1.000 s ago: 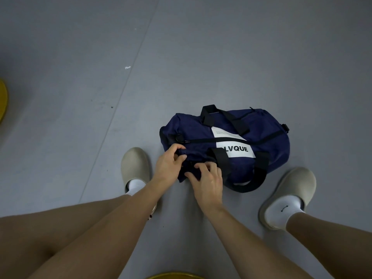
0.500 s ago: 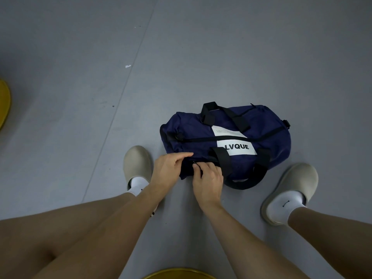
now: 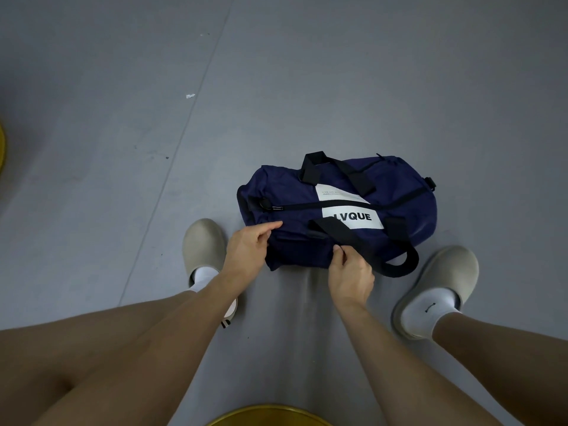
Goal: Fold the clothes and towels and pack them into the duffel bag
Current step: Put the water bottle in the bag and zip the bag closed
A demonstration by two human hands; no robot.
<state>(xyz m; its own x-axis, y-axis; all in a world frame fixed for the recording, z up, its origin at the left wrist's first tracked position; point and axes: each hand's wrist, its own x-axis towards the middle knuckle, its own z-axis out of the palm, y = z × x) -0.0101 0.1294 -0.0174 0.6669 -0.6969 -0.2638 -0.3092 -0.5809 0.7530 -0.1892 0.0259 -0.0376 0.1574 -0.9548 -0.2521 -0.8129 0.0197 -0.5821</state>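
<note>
Your duffel bag (image 3: 408,210) lies zipped on the floor (image 3: 338,87) between your slippers (image 3: 201,244). Your left hand (image 3: 246,253) has its grip pinched on the near-end fabric. Your right hand (image 3: 350,278) pinches something on the bag's side, too small to identify. A strap (image 3: 353,238) hides part of the logo, and a yellow rim (image 3: 270,415) is cut off below.

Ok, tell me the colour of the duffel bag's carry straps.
Black carry straps on a navy duffel bag, clearest in the head view.
</note>
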